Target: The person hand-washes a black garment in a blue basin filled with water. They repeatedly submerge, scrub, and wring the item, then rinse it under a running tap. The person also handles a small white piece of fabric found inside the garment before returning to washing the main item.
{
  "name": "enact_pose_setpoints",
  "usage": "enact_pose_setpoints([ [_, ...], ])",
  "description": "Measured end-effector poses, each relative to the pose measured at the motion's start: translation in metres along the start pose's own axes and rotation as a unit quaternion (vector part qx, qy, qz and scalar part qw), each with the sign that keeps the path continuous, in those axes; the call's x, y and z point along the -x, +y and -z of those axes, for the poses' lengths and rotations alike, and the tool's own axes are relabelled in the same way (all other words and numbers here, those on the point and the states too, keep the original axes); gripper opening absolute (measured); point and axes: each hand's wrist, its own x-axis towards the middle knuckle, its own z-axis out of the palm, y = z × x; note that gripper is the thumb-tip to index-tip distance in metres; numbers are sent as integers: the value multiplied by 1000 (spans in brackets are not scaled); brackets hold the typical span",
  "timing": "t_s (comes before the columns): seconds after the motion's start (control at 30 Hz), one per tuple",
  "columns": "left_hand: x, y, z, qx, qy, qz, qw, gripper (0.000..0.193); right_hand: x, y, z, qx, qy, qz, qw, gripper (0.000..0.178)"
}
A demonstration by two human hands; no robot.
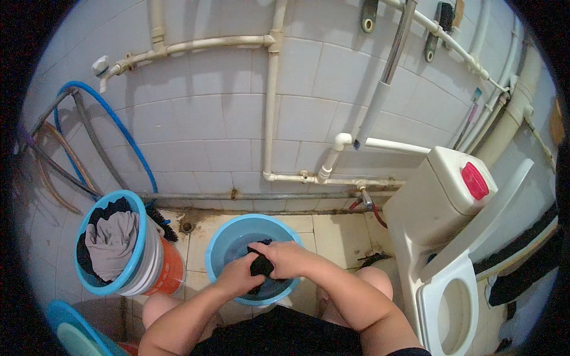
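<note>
Both my hands meet over a blue plastic basin (212, 261) on the tiled floor, which holds greyish water. Bunched between them is a piece of black cloth (260, 265), its kind of garment not clear. My left hand (238, 275) grips it from the left with the fingers curled in. From the right, my right hand (282, 258) presses on it, fingers bent over its top. More dark cloth lies in the water under my hands, partly hidden by them.
To the left, a blue basin (142, 237) heaped with grey and black clothes (113, 243) rests on an orange-and-white bucket (169, 270). A white toilet (427, 291) stands close on my right. Pipes (272, 118) and a blue hose (127, 136) run along the tiled wall.
</note>
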Motion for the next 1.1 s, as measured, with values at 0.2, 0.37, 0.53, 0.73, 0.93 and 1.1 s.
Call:
enact_pose_setpoints([
  [0.2, -10, -11, -4, 29, 19, -66, 997, 56, 0, 7, -5, 10, 98, 31, 995, 63],
  [0.37, -10, -3, -2, 5, -19, -39, 999, 65, -1, 9, -7, 12, 82, 23, 996, 54],
  [0.53, -12, -14, -11, 37, -10, -61, 997, 63, 5, 3, 3, -17, 73, 12, 997, 53],
  [0.73, -32, -40, -24, 186, 16, -75, 980, 47, 9, 5, 23, -67, 108, 7, 992, 51],
  [0.93, -27, -9, 12, 241, 216, -138, 936, 39, 5, 2, 42, -230, 150, 18, 961, 57],
  [1.1, -12, 25, 30, 290, 303, -178, 890, 45, -3, -8, 45, -361, 130, 101, 918, 71],
])
